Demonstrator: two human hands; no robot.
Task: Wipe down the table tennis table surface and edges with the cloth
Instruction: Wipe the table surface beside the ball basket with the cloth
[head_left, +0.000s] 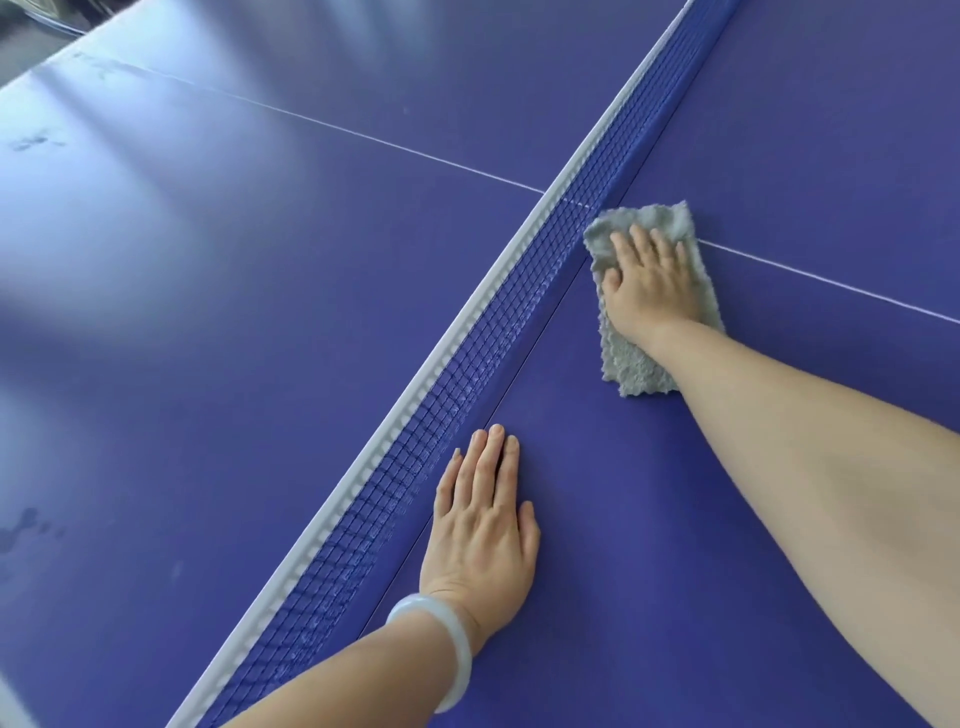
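head cam: above table (675, 519), facing fwd & down, frame tilted
nearness: close; net (457, 395) runs diagonally thru mid frame

Middle of cloth (628, 364) hidden under right hand (644, 280); white centre line (831, 280) disappears beneath cloth. Net (467, 384) cut off at far and near edges. Tabletop (260, 260) cropped left, right, near. Right forearm (805, 441) cropped at right, left forearm (363, 675) near. Far-left dark shapes (47, 15) blurred, unreadable.
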